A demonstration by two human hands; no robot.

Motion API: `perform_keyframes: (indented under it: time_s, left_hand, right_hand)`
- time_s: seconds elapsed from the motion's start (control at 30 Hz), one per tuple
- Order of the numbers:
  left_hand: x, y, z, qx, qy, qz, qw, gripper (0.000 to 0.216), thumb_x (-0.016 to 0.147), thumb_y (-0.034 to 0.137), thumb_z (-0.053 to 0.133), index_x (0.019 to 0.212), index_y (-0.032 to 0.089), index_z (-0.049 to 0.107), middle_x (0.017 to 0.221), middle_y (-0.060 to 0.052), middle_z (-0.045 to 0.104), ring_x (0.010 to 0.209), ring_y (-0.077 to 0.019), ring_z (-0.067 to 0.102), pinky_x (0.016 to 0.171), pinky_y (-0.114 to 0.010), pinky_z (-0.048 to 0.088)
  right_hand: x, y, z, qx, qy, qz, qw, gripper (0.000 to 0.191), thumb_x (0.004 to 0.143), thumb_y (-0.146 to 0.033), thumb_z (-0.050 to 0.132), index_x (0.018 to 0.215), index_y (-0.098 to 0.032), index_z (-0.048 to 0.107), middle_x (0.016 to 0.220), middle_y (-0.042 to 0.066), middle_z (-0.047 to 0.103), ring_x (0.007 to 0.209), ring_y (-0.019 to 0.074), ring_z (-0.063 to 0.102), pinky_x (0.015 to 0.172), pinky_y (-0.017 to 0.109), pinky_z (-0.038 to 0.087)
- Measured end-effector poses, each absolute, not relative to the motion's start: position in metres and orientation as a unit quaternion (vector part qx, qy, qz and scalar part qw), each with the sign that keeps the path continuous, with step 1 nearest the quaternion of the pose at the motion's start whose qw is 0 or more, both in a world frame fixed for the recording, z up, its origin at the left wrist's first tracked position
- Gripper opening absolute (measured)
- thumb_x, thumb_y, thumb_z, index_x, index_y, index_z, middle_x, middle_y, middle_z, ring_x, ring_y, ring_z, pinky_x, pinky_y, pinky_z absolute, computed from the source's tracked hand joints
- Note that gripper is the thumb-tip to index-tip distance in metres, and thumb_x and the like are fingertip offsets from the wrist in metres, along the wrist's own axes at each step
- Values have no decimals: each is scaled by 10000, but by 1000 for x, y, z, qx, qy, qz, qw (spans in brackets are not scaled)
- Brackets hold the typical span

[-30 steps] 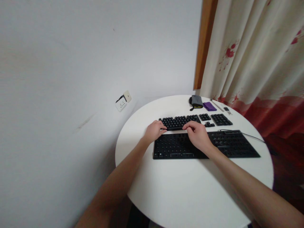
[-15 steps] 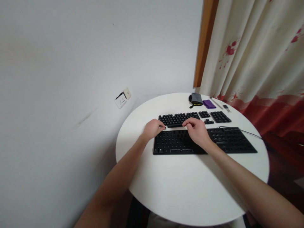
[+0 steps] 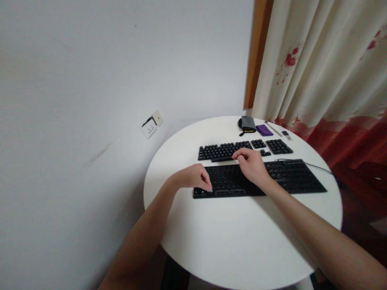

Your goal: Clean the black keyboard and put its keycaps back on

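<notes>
A black keyboard base (image 3: 299, 177) with most of its keycaps off lies across the round white table. My left hand (image 3: 193, 177) is closed, its fingertips pinched on a keycap at the base's lower left, where a couple of keycaps (image 3: 199, 192) sit in the bottom row. The keycap between the fingers is mostly hidden. Above the base lies a block of loose black keycaps (image 3: 219, 151) laid out in rows, with the long spacebar keycap (image 3: 222, 159) along its near side. My right hand (image 3: 249, 163) is closed, thumb and forefinger at the spacebar's right end.
Smaller groups of keycaps, including the number pad keycaps (image 3: 279, 146), lie to the right. Farther back are a grey pouch (image 3: 248, 124), a purple cloth (image 3: 264, 130) and a small tool (image 3: 286, 134). A cable (image 3: 317, 166) runs off the table's right side. A wall stands at the left.
My left hand has moved from the left end of the loose keycap rows down to the base's bottom-left row. My right hand stays at the spacebar. The view has shifted slightly.
</notes>
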State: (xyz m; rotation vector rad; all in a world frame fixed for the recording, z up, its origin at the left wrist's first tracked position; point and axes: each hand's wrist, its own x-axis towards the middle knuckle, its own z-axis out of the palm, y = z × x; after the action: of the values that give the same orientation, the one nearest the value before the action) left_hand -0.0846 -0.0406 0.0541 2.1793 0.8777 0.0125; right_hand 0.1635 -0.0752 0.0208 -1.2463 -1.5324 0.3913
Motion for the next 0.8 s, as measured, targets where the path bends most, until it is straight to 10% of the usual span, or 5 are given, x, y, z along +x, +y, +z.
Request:
perform_keyframes:
  time_s: [0.8]
  left_hand:
    - [-75, -53, 51, 886, 347, -35, 304, 177, 662, 166, 782, 836, 200, 783, 774, 8, 741, 653, -125, 643, 591, -220, 421]
  right_hand:
    - [163, -72, 15, -503, -662, 177, 527, 291, 770, -71, 457, 731, -200, 715, 810, 19, 740, 777, 183, 662, 747, 305, 481]
